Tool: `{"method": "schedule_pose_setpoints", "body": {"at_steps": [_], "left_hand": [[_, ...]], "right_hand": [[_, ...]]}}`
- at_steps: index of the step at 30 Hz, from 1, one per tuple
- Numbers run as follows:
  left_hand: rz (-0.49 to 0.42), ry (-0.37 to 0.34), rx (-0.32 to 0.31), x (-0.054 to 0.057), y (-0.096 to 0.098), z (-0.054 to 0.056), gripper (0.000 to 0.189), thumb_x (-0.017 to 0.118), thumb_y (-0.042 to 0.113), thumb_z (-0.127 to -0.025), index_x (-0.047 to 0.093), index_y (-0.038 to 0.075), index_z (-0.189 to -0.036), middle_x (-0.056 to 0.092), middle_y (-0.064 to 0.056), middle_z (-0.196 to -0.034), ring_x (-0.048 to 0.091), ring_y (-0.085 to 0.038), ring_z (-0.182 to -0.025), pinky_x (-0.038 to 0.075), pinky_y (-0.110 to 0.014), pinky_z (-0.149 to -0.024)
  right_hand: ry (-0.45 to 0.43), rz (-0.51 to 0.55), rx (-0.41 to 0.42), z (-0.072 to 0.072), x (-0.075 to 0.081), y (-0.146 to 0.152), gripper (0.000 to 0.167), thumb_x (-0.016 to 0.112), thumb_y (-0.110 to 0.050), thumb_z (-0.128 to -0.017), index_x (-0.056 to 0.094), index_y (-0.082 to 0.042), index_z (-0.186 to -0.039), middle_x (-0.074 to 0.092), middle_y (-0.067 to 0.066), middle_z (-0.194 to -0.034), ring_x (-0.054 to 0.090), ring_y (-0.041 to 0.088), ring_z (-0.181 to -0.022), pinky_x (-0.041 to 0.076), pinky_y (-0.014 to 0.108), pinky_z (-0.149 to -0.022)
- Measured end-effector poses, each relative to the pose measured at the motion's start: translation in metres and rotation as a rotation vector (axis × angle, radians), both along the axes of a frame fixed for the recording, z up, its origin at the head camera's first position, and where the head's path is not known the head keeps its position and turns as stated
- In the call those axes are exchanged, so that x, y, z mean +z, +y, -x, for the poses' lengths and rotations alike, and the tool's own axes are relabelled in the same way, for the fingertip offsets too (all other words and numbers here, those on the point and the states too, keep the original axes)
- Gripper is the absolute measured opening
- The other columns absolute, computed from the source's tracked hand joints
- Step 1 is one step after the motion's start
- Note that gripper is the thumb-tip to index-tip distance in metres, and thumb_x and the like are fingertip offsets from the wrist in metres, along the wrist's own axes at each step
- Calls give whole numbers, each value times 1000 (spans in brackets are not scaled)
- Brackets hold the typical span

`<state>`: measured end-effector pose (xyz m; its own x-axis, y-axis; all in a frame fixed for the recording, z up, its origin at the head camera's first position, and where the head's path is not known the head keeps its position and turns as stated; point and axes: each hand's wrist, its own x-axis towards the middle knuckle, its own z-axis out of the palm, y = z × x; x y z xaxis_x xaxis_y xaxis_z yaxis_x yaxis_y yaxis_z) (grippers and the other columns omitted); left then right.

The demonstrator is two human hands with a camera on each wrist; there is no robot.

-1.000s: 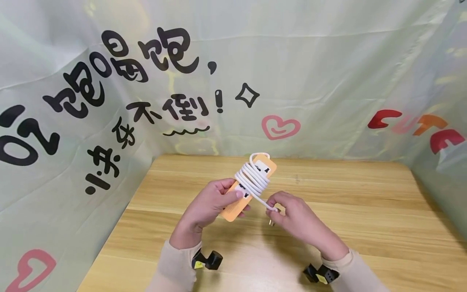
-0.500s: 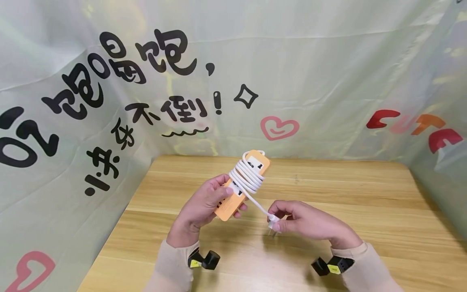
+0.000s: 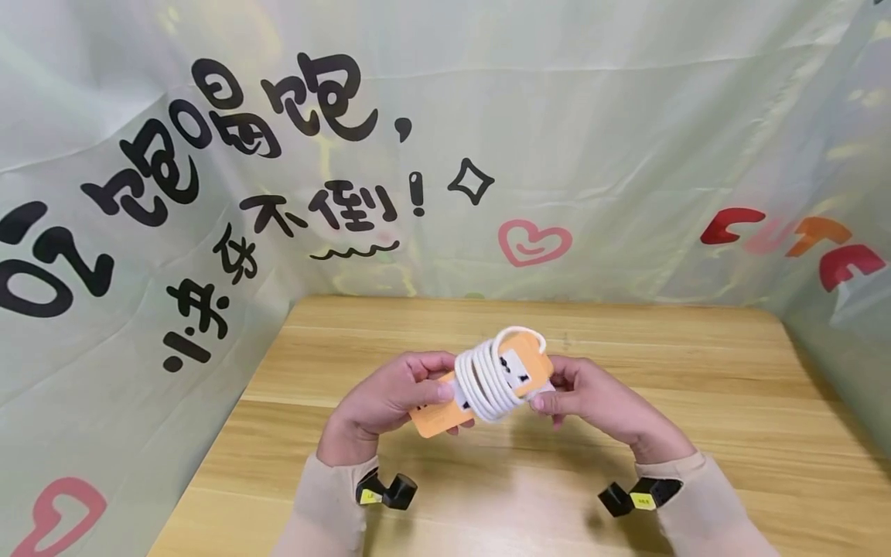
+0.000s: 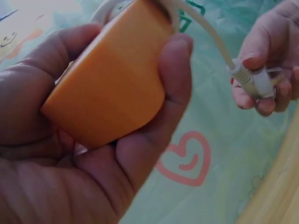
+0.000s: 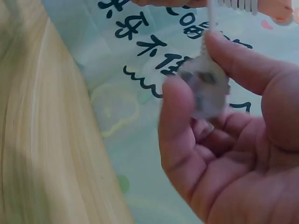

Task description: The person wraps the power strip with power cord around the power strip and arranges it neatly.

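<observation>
An orange power strip (image 3: pixel 438 416) with white socket panels is raised over the table, tilted up to the right. Several turns of its white cord (image 3: pixel 486 383) wrap round the strip's middle, and one loop arcs over its far end. My left hand (image 3: pixel 397 394) grips the near end, thumb on top and fingers beneath. At the strip's right end, my right hand (image 3: pixel 592 398) pinches the cord's plug (image 5: pixel 205 88) between thumb and fingers. In the left wrist view a short run of cord leads to the white plug (image 4: pixel 254 81), its prongs by the fingers.
A wooden table (image 3: pixel 696 402) lies beneath both hands. Pale fabric (image 3: pixel 612 155) printed with black characters, hearts and coloured letters encloses it at the back and sides. Black wrist cameras (image 3: pixel 640 495) sit on both sleeves.
My right hand first drew the plug down toward the front, then lifted it beside the strip's far end. The strip has turned flatter, its far end swinging right and nearer.
</observation>
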<state>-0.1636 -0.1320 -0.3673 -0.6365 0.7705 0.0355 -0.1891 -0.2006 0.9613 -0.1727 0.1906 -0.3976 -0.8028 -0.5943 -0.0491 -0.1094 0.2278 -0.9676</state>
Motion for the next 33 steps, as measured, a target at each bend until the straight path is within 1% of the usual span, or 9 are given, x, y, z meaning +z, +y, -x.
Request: {"method": "schedule_pose_setpoints", "body": {"at_steps": [4, 8, 10, 15, 17, 20, 26, 30, 33], "left_hand": [[209, 89, -36, -2, 8, 0, 45, 70, 12, -98, 58, -16, -131, 76, 1, -103, 72, -10, -83, 59, -23, -76], [384, 212, -114, -9, 21, -1, 26, 72, 9, -96, 67, -6, -116, 75, 5, -95, 66, -6, -77, 55, -20, -72], [456, 247, -138, -13, 28, -2, 20, 75, 10, -94, 70, -1, -110, 76, 6, -92, 65, -4, -75, 53, -19, -70], [624, 358, -109, -26, 43, -4, 13, 82, 23, -89, 75, 14, -96, 73, 12, -83, 56, 0, -70, 45, -17, -67], [670, 384, -82, -30, 46, -4, 13, 83, 26, -88, 75, 17, -92, 71, 13, -79, 51, -1, -67, 42, -18, -65], [728, 383, -40, -35, 51, -4, 18, 84, 27, -87, 75, 16, -97, 67, 10, -79, 49, -4, -67, 42, -20, -64], [811, 325, 20, -43, 58, -1, 53, 87, 29, -85, 66, 10, -130, 69, 0, -95, 59, -8, -82, 49, -27, -73], [738, 300, 49, -55, 63, 3, 42, 86, 18, -84, 71, 9, -122, 74, -1, -99, 63, -8, -84, 50, -26, -81], [653, 212, 113, -65, 66, 7, 35, 83, 11, -85, 72, 8, -118, 75, -1, -100, 66, -9, -89, 51, -25, -83]], "right_hand": [[2, -59, -74, 0, 2, -1, 32, 78, -9, -92, 65, 3, -119, 67, 9, -95, 60, 15, -76, 54, 28, -64], [61, -135, -72, -1, 3, -3, 30, 78, -7, -90, 68, 0, -117, 69, 9, -98, 63, 19, -88, 56, 28, -74], [76, -165, -43, -1, 2, -6, 33, 79, -10, -90, 69, 0, -119, 69, 8, -96, 65, 20, -85, 58, 29, -71], [113, -227, -13, -5, 2, -13, 36, 81, -13, -87, 70, -2, -120, 68, 3, -86, 62, 15, -74, 57, 29, -63], [174, -262, -30, -8, 3, -16, 36, 82, -14, -87, 72, -5, -120, 68, 1, -86, 61, 14, -75, 54, 27, -65], [255, -311, -55, -12, 4, -20, 35, 81, -14, -87, 74, -10, -121, 70, -1, -91, 61, 13, -79, 53, 25, -69], [425, -347, -43, -18, -2, -30, 33, 80, -10, -92, 75, -14, -125, 75, -1, -114, 66, 12, -94, 57, 28, -79], [519, -365, -60, -19, -8, -34, 36, 75, -7, -96, 73, -15, -131, 72, 3, -128, 70, 17, -107, 60, 37, -89], [542, -377, -104, -19, -10, -34, 40, 71, -7, -99, 68, -13, -138, 66, 10, -142, 71, 25, -115, 60, 45, -95]]}}
